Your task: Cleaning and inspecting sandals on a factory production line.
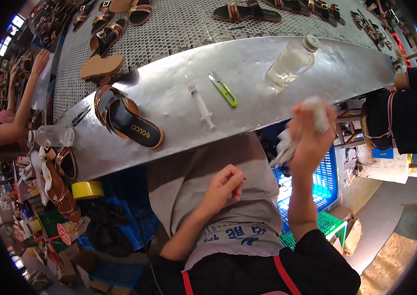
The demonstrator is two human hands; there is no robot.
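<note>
**Right hand (309,132) gripped a bunched white cloth (320,118)**

The cloth's long axis ran obliquely: the wad pointed up, away from the wearer, while a loose end trailed below the right hand toward the left. Blur softened it, and the fingers hid its middle. The left hand (225,186) was curled into a loose fist before the apron (245,164), its palm hidden. Beyond and left of that hand, on the worktop (169,98), lay a sandal (139,129), toe away; straight beyond, a syringe (200,102) and green snips (228,97).
</note>
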